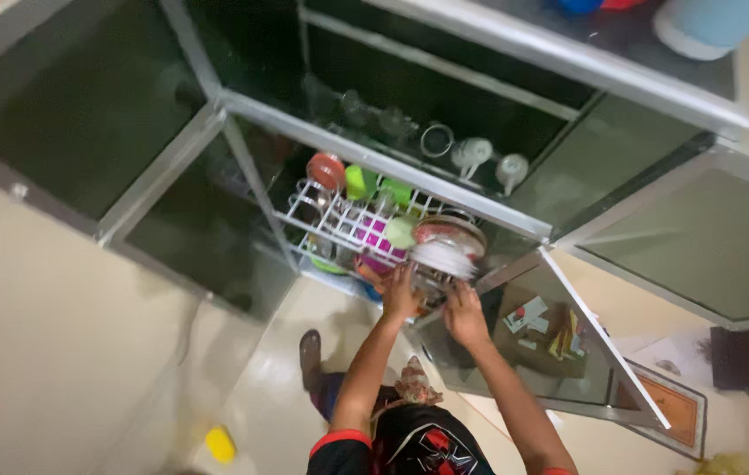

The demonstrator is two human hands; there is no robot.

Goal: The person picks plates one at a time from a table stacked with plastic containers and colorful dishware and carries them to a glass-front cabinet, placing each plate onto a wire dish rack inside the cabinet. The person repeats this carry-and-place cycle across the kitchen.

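Head view, centre frame: left hand (399, 295) and right hand (462, 315) are reaching into the white rack (339, 230), fingers gripping the stacked plates (445, 255) from both sides, steadying the pile.

We're in a home kitchen: glass-door cupboard (216, 114), white dish rack (339, 224) with plates (445, 251) and colourful cups (357, 182).

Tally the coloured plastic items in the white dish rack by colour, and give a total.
Counting only what shows clearly in the white dish rack, beside the left hand and right hand:
Green cups: 3
Pink container: 1
Red-orange lid: 1
Total: 5
The stack of plates is left out; its count is too blurred to tell.
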